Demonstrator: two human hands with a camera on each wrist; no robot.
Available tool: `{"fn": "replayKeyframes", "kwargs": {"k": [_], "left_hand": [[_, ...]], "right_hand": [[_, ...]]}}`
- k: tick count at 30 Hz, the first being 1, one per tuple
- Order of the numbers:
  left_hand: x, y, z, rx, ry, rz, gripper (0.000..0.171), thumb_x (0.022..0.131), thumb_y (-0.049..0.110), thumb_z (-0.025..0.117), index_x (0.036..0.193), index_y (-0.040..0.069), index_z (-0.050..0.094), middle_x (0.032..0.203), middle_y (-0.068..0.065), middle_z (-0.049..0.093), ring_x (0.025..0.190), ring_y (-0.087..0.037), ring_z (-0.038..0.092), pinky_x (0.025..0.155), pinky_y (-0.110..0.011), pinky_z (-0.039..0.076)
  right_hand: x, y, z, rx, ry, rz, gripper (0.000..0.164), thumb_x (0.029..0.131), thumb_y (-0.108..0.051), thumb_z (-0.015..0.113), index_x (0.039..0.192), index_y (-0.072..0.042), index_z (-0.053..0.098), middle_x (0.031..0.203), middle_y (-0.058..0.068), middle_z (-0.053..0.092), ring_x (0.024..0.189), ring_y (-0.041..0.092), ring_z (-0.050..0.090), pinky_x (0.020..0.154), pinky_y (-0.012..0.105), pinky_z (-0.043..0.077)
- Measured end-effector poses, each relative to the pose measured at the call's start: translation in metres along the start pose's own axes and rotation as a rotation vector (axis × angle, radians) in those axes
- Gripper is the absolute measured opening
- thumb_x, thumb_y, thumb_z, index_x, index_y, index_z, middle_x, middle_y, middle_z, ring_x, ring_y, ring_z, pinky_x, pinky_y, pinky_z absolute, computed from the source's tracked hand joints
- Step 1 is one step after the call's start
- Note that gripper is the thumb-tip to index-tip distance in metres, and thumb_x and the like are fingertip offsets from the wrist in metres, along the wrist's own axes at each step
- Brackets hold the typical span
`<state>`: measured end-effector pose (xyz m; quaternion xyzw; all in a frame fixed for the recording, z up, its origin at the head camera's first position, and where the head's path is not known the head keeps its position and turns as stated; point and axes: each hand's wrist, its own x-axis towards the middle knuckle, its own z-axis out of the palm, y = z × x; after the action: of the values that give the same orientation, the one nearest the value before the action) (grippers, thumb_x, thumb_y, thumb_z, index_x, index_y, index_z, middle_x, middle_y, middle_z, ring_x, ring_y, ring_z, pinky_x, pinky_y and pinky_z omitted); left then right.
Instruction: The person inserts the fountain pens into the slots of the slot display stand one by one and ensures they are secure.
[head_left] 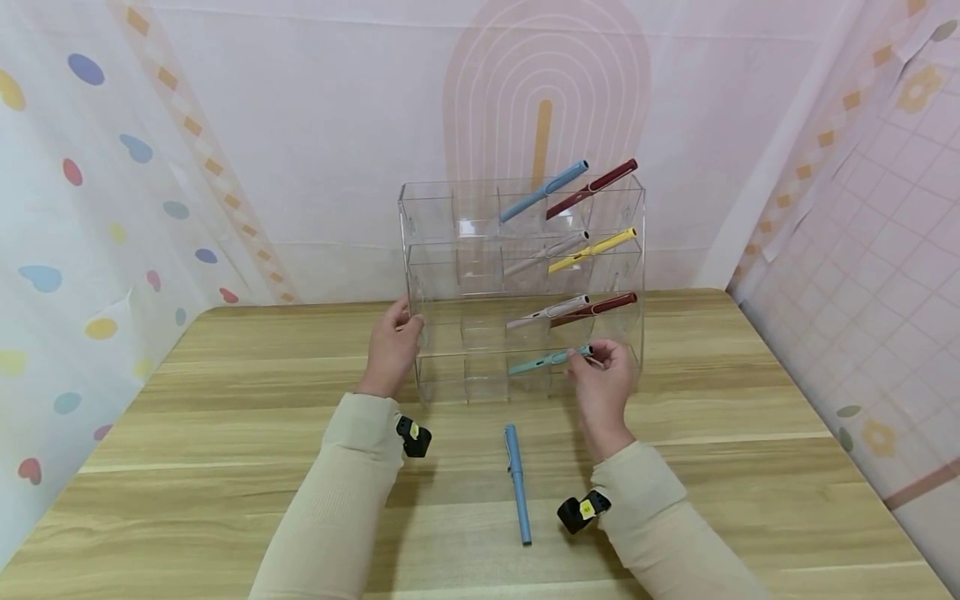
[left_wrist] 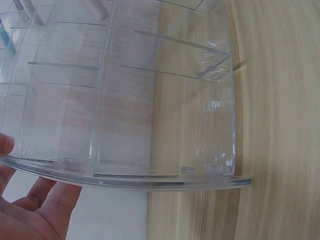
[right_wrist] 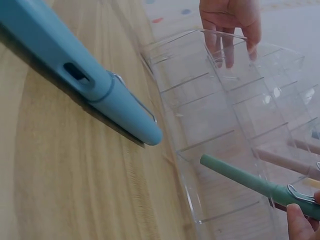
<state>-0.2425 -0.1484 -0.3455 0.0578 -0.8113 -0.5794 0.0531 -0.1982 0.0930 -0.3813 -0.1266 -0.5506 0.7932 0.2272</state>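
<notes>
A clear acrylic pen rack (head_left: 480, 389) with tiered compartments stands upright on the table. At its left side panel is my left hand (head_left: 392, 346); in the left wrist view, the thumb lies inside that panel and the fingers outside it. My right hand (head_left: 606, 387) pinches the clip end of a green pen (head_left: 542, 363), which slants into the bottom tier. The right wrist view shows the thumb (right_wrist: 299, 225) against this green pen (right_wrist: 240, 179). On the table in front of the rack lies a blue pen (head_left: 518, 487), which looms large in the right wrist view.
Higher tiers hold another blue pen (head_left: 543, 192), a dark red pen (head_left: 592, 189), a grey pen (head_left: 545, 254), a yellow pen (head_left: 592, 250), a pale pen (head_left: 547, 312) and a lower dark red pen (head_left: 611, 303). Behind the wooden table (head_left: 225, 433) hangs a patterned curtain (head_left: 337, 125).
</notes>
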Motion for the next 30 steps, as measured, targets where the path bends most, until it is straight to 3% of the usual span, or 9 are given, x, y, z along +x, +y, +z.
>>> {"fn": "replayKeyframes", "kwargs": {"k": [13,30], "left_hand": [[-0.0002,-0.0009,-0.0011,0.015,0.002,0.017,0.05,0.1,0.016,0.044,0.149,0.013,0.038,0.127,-0.02,0.049,0.092,-0.025,0.05,0.068,-0.024,0.042],[-0.0004,-0.0018,-0.0006,0.007,-0.006,0.021,0.05,0.1,0.017,0.044,0.15,0.014,0.036,0.13,-0.019,0.049,0.1,-0.031,0.05,0.071,-0.028,0.041]], "right_hand": [[-0.0058,0.006,-0.0017,-0.082,-0.05,0.005,0.022,0.086,0.011,0.06,0.097,-0.001,0.046,0.092,0.006,0.045,0.069,0.005,0.056,0.06,0.019,0.05],[-0.0093,0.0084,-0.0071,-0.096,-0.102,-0.032,0.022,0.085,0.011,0.059,0.094,-0.002,0.044,0.091,0.005,0.046,0.072,0.007,0.054,0.063,0.02,0.048]]}}
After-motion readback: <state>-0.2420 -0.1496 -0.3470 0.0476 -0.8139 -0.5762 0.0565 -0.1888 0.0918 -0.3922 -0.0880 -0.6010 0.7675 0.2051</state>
